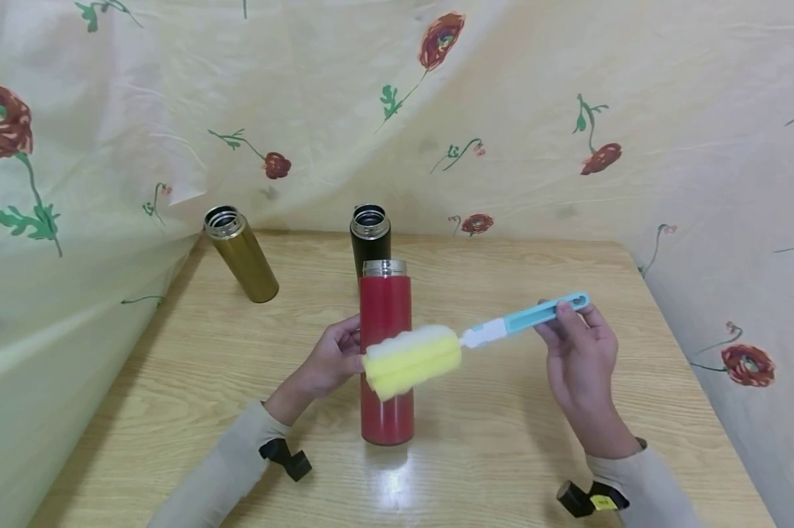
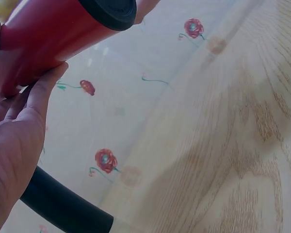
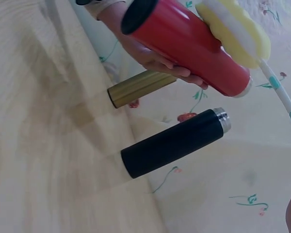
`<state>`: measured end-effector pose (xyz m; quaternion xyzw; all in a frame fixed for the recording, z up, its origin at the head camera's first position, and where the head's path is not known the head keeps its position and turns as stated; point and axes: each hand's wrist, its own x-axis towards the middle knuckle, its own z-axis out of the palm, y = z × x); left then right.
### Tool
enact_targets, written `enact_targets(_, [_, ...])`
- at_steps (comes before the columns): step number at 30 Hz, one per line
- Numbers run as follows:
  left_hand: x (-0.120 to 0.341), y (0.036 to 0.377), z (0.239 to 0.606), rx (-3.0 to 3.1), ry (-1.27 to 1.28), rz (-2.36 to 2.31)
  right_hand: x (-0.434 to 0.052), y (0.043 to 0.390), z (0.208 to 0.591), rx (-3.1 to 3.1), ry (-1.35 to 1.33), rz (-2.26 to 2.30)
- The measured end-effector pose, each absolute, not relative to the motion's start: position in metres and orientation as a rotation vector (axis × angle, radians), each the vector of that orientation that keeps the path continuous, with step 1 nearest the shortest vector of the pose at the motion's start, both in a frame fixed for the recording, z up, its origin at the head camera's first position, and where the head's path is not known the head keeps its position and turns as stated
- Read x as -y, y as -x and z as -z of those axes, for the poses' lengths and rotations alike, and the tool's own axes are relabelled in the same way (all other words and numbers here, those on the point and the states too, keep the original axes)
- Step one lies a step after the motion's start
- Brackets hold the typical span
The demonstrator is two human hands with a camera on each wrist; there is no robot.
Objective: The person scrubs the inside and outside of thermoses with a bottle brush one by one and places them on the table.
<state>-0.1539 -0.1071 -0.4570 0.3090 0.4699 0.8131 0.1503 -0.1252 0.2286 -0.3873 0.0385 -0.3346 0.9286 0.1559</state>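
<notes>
Red flask (image 1: 386, 352) upright on the bench (image 1: 502, 455), steadied for the sponge brush (image 1: 413, 359).

Left hand (image 1: 333, 359) wraps the red flask's side, likely to stop it tipping. Right hand (image 1: 578, 352) pinches the blue handle end; the yellow sponge head hangs in front of the flask body, below its open mouth. Gold flask (image 1: 241, 253) and black flask (image 1: 370, 235) stand beyond the left hand, well apart from both hands.

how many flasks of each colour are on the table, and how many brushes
red flask: 1
gold flask: 1
black flask: 1
sponge brush: 1
total: 4
</notes>
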Motion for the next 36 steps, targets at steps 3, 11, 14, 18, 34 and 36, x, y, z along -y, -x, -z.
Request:
enact_targets(3, [0.107,0.153,0.457,-1.343,-0.897,-2.336,-0.226,0.134,0.382,0.972,-0.061,-2.633])
enact_targets(11, [0.105,0.152,0.457,-1.388,-0.859,-2.296,-0.221,0.159,0.369,0.956,-0.014,-2.558])
enact_targets(14, [0.105,0.151,0.457,-1.411,-0.851,-2.284,-0.219,0.167,0.363,0.919,-0.024,-2.552])
enact_targets(18, [0.104,0.151,0.457,-1.413,-0.848,-2.283,-0.217,0.175,0.357,0.892,-0.028,-2.542])
enact_targets(34, [0.104,0.156,0.457,-1.401,-0.920,-2.284,-0.215,0.177,0.357,0.890,0.036,-2.554])
enact_targets(36, [0.104,0.157,0.457,-1.401,-0.916,-2.284,-0.216,0.175,0.359,0.910,0.049,-2.553])
